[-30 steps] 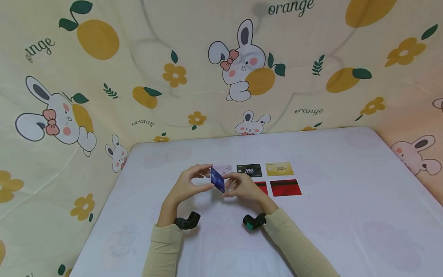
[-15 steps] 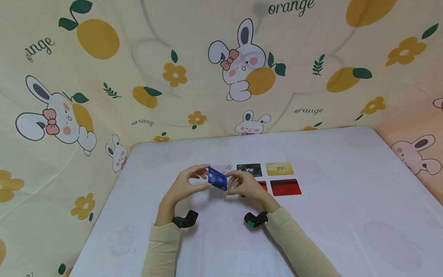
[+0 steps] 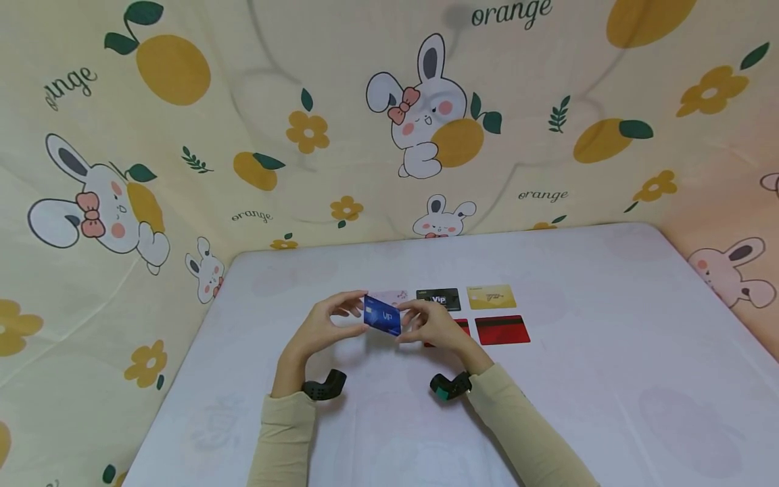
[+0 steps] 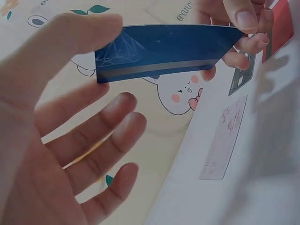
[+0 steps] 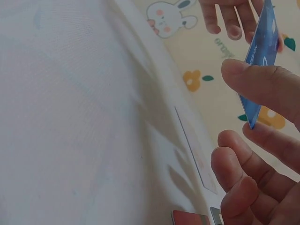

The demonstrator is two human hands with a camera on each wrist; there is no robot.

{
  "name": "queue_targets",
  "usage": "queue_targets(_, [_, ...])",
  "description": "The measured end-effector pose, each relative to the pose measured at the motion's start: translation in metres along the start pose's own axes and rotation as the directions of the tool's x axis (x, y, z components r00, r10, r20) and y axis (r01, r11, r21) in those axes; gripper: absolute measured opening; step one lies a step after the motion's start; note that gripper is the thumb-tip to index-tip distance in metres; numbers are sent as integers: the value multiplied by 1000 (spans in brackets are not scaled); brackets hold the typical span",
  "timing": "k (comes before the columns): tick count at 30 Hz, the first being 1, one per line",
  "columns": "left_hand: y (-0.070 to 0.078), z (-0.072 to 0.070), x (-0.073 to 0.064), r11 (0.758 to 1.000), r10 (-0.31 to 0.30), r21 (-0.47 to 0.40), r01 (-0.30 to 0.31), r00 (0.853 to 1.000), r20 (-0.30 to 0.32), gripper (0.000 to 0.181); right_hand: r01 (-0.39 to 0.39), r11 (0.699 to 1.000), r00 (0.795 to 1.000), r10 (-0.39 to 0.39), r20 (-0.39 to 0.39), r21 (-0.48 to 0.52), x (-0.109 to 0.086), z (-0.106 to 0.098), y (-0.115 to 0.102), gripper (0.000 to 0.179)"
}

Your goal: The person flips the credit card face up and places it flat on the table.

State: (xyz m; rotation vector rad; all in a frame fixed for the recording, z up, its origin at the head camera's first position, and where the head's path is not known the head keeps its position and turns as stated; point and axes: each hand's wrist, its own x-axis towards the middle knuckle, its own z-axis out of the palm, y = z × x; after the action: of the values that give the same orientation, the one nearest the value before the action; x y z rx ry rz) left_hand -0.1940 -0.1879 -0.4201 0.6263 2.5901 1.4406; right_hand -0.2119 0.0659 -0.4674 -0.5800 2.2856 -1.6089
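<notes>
The left hand (image 3: 324,325) pinches the blue card (image 3: 382,315) at one end and the right hand (image 3: 433,325) at the other, so it sits between the fingertips, tilted above the table (image 3: 377,433). The spare left fingers spread loosely below the card, off it. Light, even pressure on the edges seems best, leaving the printed face uncovered; squeezing inward could bow it. Its upper edge looks slightly curved beside the left thumb, though lens distortion may explain that.
</notes>
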Motion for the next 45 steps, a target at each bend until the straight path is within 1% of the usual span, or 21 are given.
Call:
queue_targets(6, [-3, -3, 0, 1000, -18, 19, 18, 1000, 15, 60, 3, 1000, 1000, -3, -2, -4, 0, -1, 0, 57])
queue_targets(15, [-7, -5, 0, 997, -65, 45, 64, 997, 32, 61, -7, 1000, 1000, 7, -10, -15, -1, -4, 0, 57])
queue_targets(20, [-8, -5, 0, 996, -76, 46, 74, 997, 34, 61, 2, 1000, 1000, -2, -15, -14, 0, -5, 0, 56])
queue_targets(26, [-9, -5, 0, 995, -94, 40, 93, 995, 43, 60, -7, 1000, 1000, 6, -16, -26, 0, -4, 2, 56])
queue_targets(37, [-14, -5, -1, 996, -74, 54, 71, 996, 53, 58, -9, 999, 1000, 8, -14, -42, -1, -6, 2, 57])
queue_targets(45, [-18, -4, 0, 995, -82, 63, 79, 995, 63, 59, 10, 997, 1000, -11, -15, -80, 0, -6, 4, 56])
